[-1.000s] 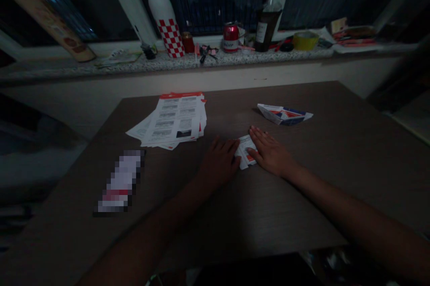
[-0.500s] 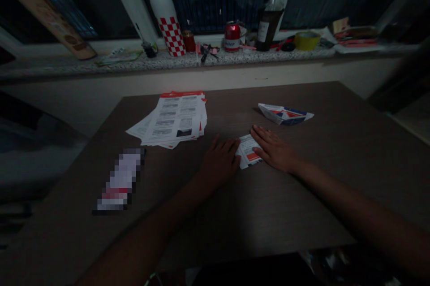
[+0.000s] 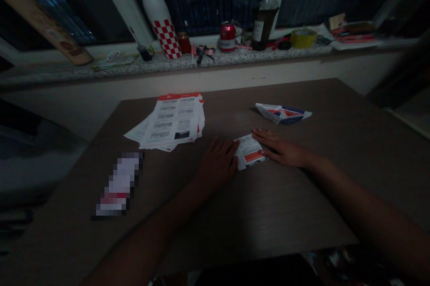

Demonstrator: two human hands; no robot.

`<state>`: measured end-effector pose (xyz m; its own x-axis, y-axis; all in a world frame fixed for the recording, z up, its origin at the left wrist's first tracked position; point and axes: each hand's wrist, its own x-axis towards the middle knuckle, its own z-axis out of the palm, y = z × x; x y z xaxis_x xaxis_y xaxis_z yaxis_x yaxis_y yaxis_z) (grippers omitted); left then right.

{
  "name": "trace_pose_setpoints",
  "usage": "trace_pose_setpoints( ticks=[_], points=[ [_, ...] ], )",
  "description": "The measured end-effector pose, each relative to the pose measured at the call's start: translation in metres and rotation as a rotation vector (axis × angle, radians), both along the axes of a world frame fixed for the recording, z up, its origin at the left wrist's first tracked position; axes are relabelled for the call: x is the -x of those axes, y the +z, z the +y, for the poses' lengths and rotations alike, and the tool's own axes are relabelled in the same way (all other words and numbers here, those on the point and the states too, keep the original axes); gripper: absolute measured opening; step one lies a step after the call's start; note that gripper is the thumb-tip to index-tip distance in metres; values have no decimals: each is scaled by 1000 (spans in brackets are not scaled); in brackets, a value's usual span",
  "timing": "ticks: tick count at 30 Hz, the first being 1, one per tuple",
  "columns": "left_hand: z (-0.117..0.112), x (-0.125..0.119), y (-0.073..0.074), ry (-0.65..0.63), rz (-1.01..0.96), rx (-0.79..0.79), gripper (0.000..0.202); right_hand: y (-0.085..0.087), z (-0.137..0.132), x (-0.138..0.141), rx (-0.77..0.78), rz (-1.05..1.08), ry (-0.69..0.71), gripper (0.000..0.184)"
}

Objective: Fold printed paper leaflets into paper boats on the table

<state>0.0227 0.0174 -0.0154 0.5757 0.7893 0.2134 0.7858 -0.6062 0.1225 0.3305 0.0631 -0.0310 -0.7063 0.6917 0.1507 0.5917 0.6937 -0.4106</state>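
A small folded sheet of printed paper (image 3: 249,148), white with an orange band, lies flat on the brown table (image 3: 278,214). My left hand (image 3: 220,160) rests palm down at its left edge, fingertips touching the paper. On the opposite side, my right hand (image 3: 280,148) lies flat with outstretched fingers over the paper's right edge. Both hands are open and pressed to the surface, gripping nothing. Beyond my right hand sits a folded paper boat (image 3: 284,114) in white, blue and orange.
At the back left is a fanned stack of printed sheets (image 3: 171,120). A phone with a blurred-out screen (image 3: 117,185) lies nearer on the left. Along the granite windowsill (image 3: 127,68) stand a checkered bottle (image 3: 164,30), a red can (image 3: 227,37), a dark cup (image 3: 262,30) and yellow tape (image 3: 303,38).
My right hand has slid slightly right, toward the paper's right edge, uncovering more of the orange band. My left hand stays at the left edge. The view has shifted a little.
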Motion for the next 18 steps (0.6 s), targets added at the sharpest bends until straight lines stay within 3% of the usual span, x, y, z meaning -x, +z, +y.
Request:
trace_pose_setpoints(
  ticks=[14,18],
  points=[
    [-2,3,-2,-10,-23,53,66,-1,7,-3,-2,5,49,79],
    [-3,3,-1,-5,-22,60,66,2,9,-2,9,31,26,64]
  ],
)
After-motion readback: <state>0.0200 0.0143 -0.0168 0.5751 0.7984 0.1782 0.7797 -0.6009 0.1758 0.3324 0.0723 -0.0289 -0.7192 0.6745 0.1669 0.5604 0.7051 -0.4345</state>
